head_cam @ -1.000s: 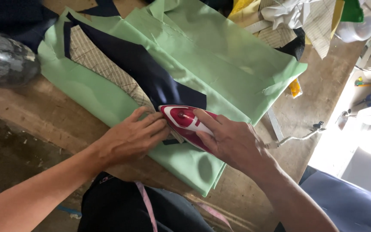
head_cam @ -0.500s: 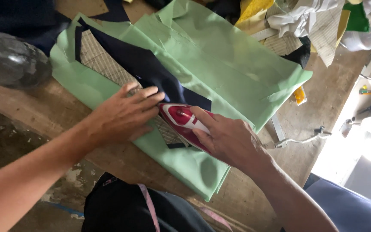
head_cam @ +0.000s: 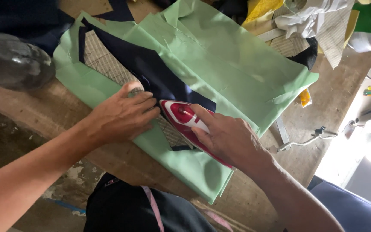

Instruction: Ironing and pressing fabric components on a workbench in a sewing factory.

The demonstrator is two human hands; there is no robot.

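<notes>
Nearest the camera, the right hand [head_cam: 230, 139] wraps closed around a red-and-white clothes iron [head_cam: 185, 122], resting on a pale green sheet of fabric [head_cam: 237, 64] over the wooden table [head_cam: 31, 107]. Just left of the iron, the left hand [head_cam: 123, 116] presses flat, fingers loosely curled, gripping nothing. Beyond the iron lies a dark navy cloth strip [head_cam: 151, 68].

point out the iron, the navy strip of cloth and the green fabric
iron [head_cam: 177, 113], head view, on its red top near the tip
navy strip of cloth [head_cam: 151, 71], head view, on its middle stretch
green fabric [head_cam: 237, 56], head view, on a bare flat part of the upper sheet
</notes>
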